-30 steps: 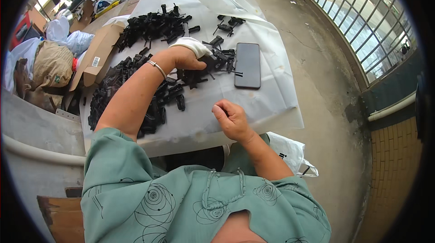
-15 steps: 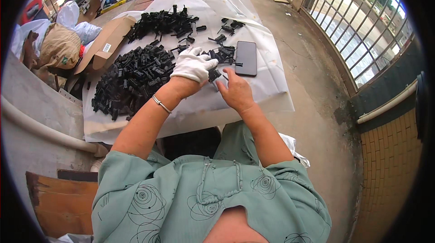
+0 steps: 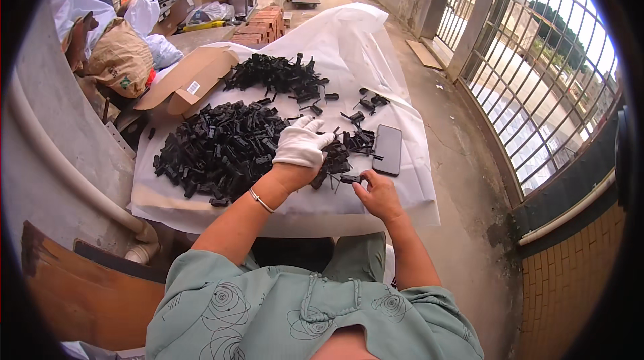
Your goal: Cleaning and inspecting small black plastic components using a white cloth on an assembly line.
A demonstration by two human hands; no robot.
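My left hand (image 3: 302,146), in a white glove, lies over black parts at the right edge of a large heap of small black plastic parts (image 3: 221,148). Its fingers are stretched out and apart; what lies beneath the palm is hidden. My bare right hand (image 3: 380,195) pinches one small black plastic part (image 3: 349,179) between thumb and fingers, near the sheet's front. Between and beyond the hands is a smaller cluster of black parts (image 3: 359,140) with thin stems. A dark-screened phone (image 3: 388,150) lies just right of that cluster.
White plastic sheeting (image 3: 409,192) covers the work surface. A second heap of black parts (image 3: 278,75) sits farther back, and a few loose ones (image 3: 372,101) lie at the right. An opened cardboard box (image 3: 194,85) and sacks (image 3: 121,58) stand left. A barred fence (image 3: 537,85) runs along the right.
The view has tilted up, so the surface appears lower. My right hand's thumb and finger were apart and now pinch a black part. My left hand stays by the heap's right edge.
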